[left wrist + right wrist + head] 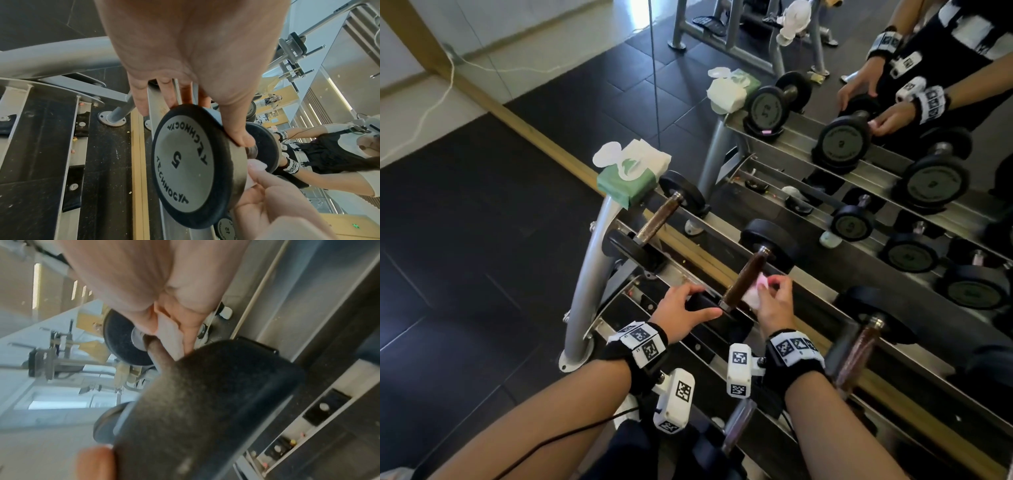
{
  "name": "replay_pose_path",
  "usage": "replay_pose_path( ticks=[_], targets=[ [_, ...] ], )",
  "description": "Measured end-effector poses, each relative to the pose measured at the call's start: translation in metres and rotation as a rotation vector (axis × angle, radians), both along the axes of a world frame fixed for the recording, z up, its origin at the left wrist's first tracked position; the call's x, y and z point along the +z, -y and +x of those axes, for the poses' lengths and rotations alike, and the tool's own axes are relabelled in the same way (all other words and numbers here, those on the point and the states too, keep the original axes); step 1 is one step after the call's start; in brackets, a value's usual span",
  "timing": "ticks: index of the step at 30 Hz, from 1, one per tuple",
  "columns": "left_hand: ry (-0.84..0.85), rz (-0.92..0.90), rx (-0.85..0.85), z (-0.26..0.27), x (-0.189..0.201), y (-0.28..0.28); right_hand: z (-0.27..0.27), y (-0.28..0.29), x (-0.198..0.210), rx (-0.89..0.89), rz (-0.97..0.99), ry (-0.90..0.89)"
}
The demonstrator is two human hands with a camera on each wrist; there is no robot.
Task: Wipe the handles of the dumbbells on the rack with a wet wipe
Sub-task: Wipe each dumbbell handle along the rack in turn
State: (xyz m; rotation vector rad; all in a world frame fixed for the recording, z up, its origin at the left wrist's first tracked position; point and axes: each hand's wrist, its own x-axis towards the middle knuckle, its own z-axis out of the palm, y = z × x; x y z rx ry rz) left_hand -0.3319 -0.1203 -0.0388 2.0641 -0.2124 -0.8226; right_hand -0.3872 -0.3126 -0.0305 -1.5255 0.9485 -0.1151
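Three dumbbells on the rack's (585, 260) top shelf, left hand (681, 310) gripping the middle dumbbell's (743, 277) near head, right hand (774, 301) pinching one wipe (755, 291) against its handle, one wipe pack (628, 180) on the rack's end

Left hand (681, 313) clasps with fingers and thumb spread; right hand (774, 303) pinches, fingertips together

Three views, one dumbbell in common

The head view looks steeply down over both forearms at the rack (599, 260) and mirror; each wrist view sits very close behind its palm, and all three share the middle dumbbell (743, 281) (191, 164) (205, 394) and the wipe (755, 291) (170, 339).
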Motion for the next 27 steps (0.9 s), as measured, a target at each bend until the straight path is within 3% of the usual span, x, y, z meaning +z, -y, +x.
replay_pose_path(
  ticks=[7,17,22,27],
  targets=[
    [-0.045,-0.034,-0.002,0.001,-0.001,0.000,-0.028,-0.014,-0.008,0.014,0.203,-0.026],
    [0.038,0.032,0.080,-0.012,0.011,0.006,-0.001,0.000,0.003,-0.023,0.183,-0.091],
    [0.031,0.012,0.175,-0.024,0.018,0.015,-0.013,-0.004,0.003,-0.017,0.263,-0.072],
    [0.061,0.045,0.195,-0.035,0.022,0.018,-0.025,0.002,0.008,0.059,0.175,-0.071]
  ],
)
